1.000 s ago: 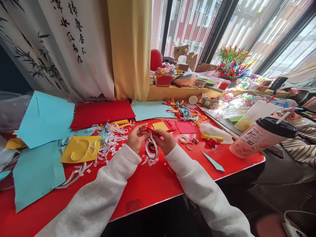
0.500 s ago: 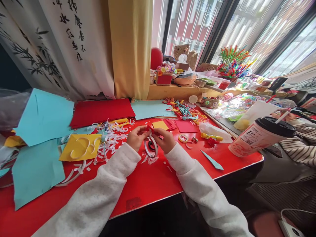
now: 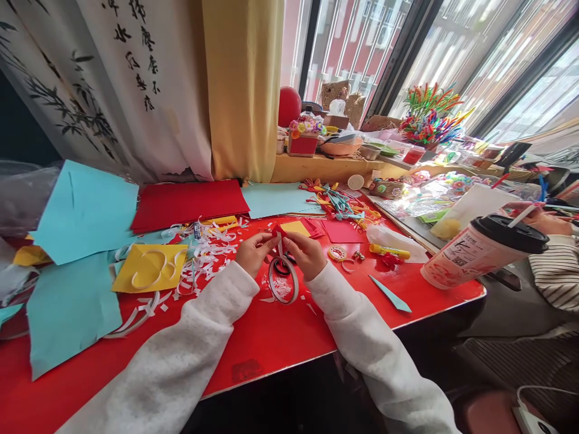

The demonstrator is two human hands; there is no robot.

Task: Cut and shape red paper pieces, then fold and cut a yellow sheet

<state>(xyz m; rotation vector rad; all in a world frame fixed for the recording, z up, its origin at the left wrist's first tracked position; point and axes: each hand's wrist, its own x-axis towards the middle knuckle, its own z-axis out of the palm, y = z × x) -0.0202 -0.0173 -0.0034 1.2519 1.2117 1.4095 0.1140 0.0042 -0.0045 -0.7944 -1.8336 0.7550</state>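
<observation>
My left hand (image 3: 254, 252) is closed, pinching a small folded piece of red paper (image 3: 278, 231) between thumb and fingers. Opposite it, my right hand (image 3: 308, 254) pinches the same paper from the right. A roll of double-sided tape (image 3: 296, 290) dangles below from a short strip that runs up to the paper between my thumbs. Black scissor-like handles (image 3: 283, 266) lie partly hidden behind the roll and my fingers. Just beyond my hands are a yellow paper square (image 3: 296, 228) and red paper squares (image 3: 344, 231).
White paper scraps (image 3: 205, 256) and blue sheets (image 3: 75, 313) spread on the left of the red table (image 3: 271, 343). To the right stand a yellow glue stick (image 3: 389, 251), a blue paper sliver (image 3: 389, 294) and a large drink cup (image 3: 479, 253) near the edge. Another person's striped sleeve (image 3: 554, 271) shows beyond.
The tape roll has swung right and turned its open ring more towards me. My hands stay together on the red paper. The other person's hand at the right has shifted.
</observation>
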